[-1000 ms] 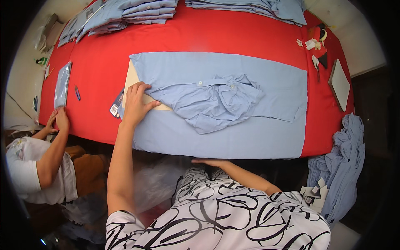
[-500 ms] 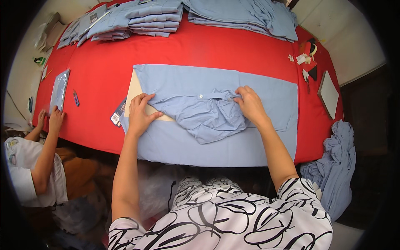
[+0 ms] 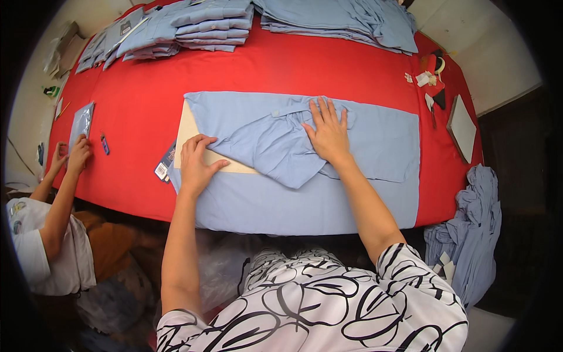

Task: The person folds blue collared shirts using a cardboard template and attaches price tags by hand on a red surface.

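A light blue shirt point(image 3: 375, 202) lies spread on the red-covered table in front of me. Its sleeve point(image 3: 264, 144), loosely bunched, is laid across the body, with the cuff toward the far side. At the left end a beige card sheet point(image 3: 187, 126) shows under the folded cloth. My left hand point(image 3: 196, 164) rests there, thumb apart from the fingers, fingertips at the edge of the sleeve fold. Flat on the sleeve near the cuff lies my right hand point(image 3: 329, 132), fingers spread. A dark tag point(image 3: 165, 161) sticks out beside my left hand.
Stacks of folded blue shirts point(image 3: 214, 26) and flat blue cloth point(image 3: 340, 23) line the far edge. At left, a co-worker's hands point(image 3: 76, 154) touch a bagged shirt point(image 3: 82, 122) near a small blue cutter point(image 3: 105, 144). At right are a white board point(image 3: 462, 129) and hanging blue garments point(image 3: 466, 229).
My right hand has let go of the cuff and moved left and away from me, now flat on the sleeve. The cuff and sleeve have shifted toward the far side. My left hand stays put.
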Motion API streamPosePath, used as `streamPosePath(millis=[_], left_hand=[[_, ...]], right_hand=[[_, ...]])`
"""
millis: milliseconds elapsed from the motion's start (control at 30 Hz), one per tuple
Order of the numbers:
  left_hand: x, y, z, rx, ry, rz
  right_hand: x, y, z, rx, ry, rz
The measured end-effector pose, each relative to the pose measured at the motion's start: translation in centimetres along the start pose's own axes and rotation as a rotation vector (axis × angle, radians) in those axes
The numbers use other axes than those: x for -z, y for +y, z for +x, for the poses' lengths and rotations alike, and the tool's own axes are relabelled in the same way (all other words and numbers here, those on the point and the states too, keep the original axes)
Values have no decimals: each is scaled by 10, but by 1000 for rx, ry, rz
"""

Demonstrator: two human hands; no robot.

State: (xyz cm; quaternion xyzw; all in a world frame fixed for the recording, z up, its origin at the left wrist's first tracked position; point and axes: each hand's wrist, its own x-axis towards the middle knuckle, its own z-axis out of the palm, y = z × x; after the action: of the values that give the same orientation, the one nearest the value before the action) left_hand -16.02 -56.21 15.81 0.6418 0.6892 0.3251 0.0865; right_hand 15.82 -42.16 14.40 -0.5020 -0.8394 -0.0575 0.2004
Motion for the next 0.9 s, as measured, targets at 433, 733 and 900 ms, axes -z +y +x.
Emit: streamPosePath(millis=[433, 733, 900], left_hand=[[-4, -7, -1, -56, 20, -7], [-2, -12, 4, -35, -31, -54], [16, -27, 6, 29, -176, -136]], right_hand=[[78, 4, -254, -270, -1300, 580], [-46, -119, -245, -499, -1383, 1038], [28, -130, -214, -675, -1611, 1284]])
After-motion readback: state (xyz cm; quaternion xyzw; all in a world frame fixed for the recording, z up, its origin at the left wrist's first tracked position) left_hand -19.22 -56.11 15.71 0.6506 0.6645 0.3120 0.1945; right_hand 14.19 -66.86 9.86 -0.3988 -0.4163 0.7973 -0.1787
